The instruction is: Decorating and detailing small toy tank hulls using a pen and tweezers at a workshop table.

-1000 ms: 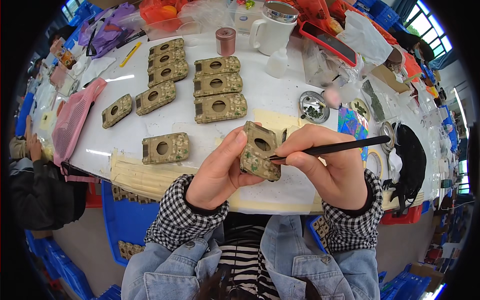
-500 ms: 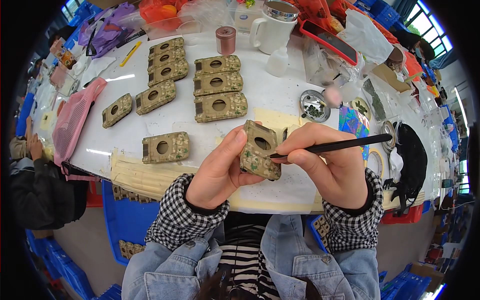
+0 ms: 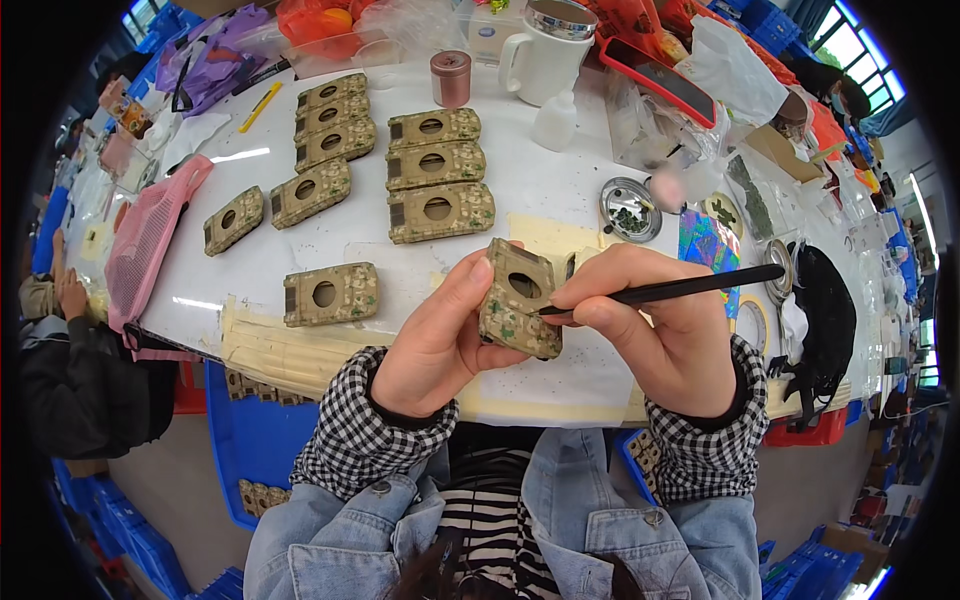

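My left hand (image 3: pixel 435 335) is closed around a camouflage-painted model tank hull (image 3: pixel 510 331), gripping it by its sides. The hull is tilted, its round turret hole facing up toward me. In a pinch, my right hand (image 3: pixel 655 325) holds slim black tweezers (image 3: pixel 690 287). Their pointed tip touches or nearly touches the hull's top, just below the hole; whether anything tiny is at the tip cannot be made out. A similar hull (image 3: pixel 332 296) lies on the table left of my hands. Beyond it stand more hulls (image 3: pixel 440 213) in two columns.
A round metal dish (image 3: pixel 645 232) with small dark green pieces stands at the right. Behind are a pink canister (image 3: pixel 451 80), a white mug (image 3: pixel 548 62), a small bottle (image 3: pixel 555 124) and a red-cased phone (image 3: pixel 658 84). A blue tray (image 3: pixel 270 440) with hulls sits below the table edge.
Almost nothing differs. The tail of the tweezers has dipped very slightly, while both hands and the held hull stay in place.
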`<state>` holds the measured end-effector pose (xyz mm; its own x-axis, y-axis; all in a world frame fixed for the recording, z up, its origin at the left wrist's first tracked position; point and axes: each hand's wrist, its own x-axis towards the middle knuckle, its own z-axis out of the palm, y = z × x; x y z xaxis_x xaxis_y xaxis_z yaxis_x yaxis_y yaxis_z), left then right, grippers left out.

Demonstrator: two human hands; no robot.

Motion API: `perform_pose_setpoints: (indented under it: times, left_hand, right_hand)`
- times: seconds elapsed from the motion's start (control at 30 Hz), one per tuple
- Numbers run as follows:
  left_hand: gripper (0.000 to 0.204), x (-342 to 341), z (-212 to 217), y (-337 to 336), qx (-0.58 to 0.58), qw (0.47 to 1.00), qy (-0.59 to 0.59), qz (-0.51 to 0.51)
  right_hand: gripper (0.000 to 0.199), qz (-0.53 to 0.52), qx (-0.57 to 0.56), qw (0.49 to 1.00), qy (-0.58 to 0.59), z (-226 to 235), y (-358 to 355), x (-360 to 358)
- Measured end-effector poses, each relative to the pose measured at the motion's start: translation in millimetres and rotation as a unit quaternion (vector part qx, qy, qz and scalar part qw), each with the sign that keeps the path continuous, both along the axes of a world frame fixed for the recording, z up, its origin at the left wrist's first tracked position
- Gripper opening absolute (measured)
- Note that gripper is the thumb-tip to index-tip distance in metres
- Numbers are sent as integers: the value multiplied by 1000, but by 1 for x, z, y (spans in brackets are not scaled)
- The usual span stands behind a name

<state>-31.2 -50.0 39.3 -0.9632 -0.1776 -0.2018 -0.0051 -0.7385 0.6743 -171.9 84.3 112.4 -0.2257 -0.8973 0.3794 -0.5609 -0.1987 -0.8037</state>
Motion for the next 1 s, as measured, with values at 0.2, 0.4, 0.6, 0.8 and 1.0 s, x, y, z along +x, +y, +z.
perform_pose_setpoints:
  times: [0.2,0.4,0.6,0.8,1.0]
  left_hand:
    - [49,0,0,1,-2,1000,-5,6]
    - [50,2,-4,-2,8,1000,4,0]
    - [53,1,-4,-2,36,999,-7,5]
    - [56,3,-13,-5,101,995,22,-1]
    - [57,1,-9,-4,126,992,9,3]
  right_hand:
    - [8,0,1,1000,-9,-1,0,0]
    - [10,-4,-23,997,-72,-1,3,-1]
    - [11,-157,-104,982,-15,1,29,-4]
    - [13,-345,-7,912,223,-33,44,-17]
    - [21,-330,-10,907,262,-58,41,-24]
